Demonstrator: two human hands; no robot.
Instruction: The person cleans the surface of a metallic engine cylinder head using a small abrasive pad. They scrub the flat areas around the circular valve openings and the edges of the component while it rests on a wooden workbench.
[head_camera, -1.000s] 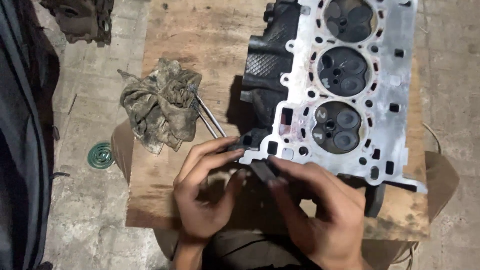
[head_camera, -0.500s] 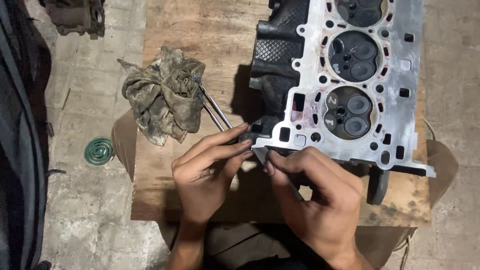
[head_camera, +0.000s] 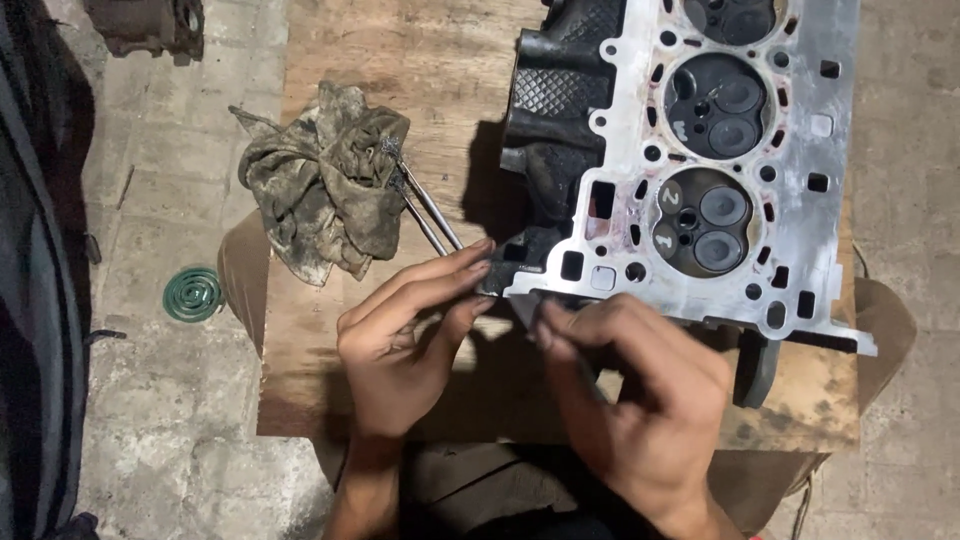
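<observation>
Both hands' fingers (head_camera: 470, 272) touch the cylinder head (head_camera: 820, 200) corner.

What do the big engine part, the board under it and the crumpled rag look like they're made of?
Silver-grey cylinder head: likely cast aluminium, judging by its bright, flat machined face over rough dark sides. Brown board: plywood, with visible grain and stains. Crumpled grey-brown rag: soft woven cloth, folded and grimy.
</observation>
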